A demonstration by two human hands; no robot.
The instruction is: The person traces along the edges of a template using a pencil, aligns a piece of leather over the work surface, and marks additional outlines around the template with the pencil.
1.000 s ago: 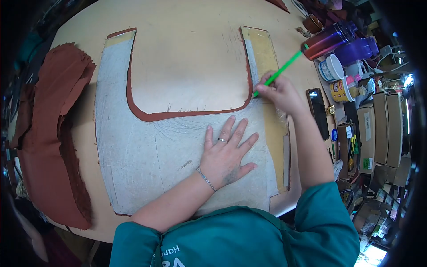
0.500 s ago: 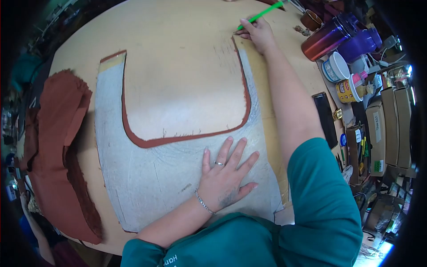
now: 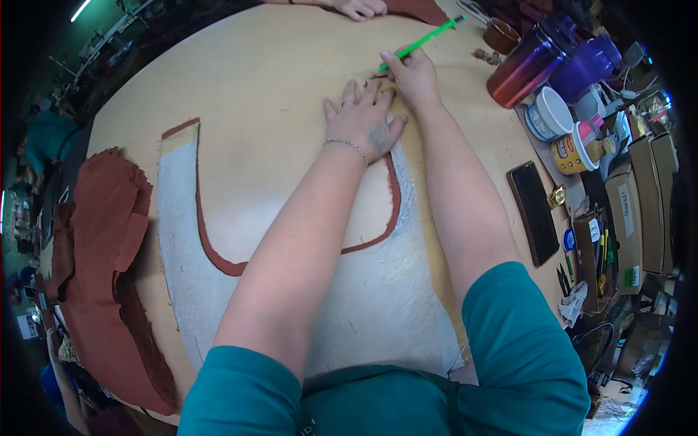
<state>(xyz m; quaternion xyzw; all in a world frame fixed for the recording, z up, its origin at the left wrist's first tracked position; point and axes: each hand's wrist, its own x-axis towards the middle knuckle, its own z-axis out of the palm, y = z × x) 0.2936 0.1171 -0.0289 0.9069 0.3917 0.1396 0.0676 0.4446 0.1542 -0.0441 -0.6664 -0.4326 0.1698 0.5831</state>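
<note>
A large grey-white U-shaped sheet [image 3: 385,312] lies flat on the table, with a reddish-brown leather border [image 3: 395,198] showing along its inner curve. My left hand [image 3: 363,122] presses flat on the far end of the sheet's right arm, fingers stretched forward and slightly spread. Just to its right, my right hand [image 3: 416,81] is closed around a slim green pencil [image 3: 436,34], whose tip points down close to my left fingertips. My left hand covers the end of that arm, and my left forearm hides part of the curve.
Reddish-brown leather [image 3: 102,240] lies folded at the left. Along the right stand a purple-red bottle [image 3: 525,69], white tubs [image 3: 549,114], a black phone [image 3: 533,212] and cardboard boxes [image 3: 651,196]. Another person's hand [image 3: 360,7] rests at the far edge.
My left hand has moved from the middle of the sheet up to the far right arm, beside my right hand. The pencil has shifted slightly. Another person's hand has come into view.
</note>
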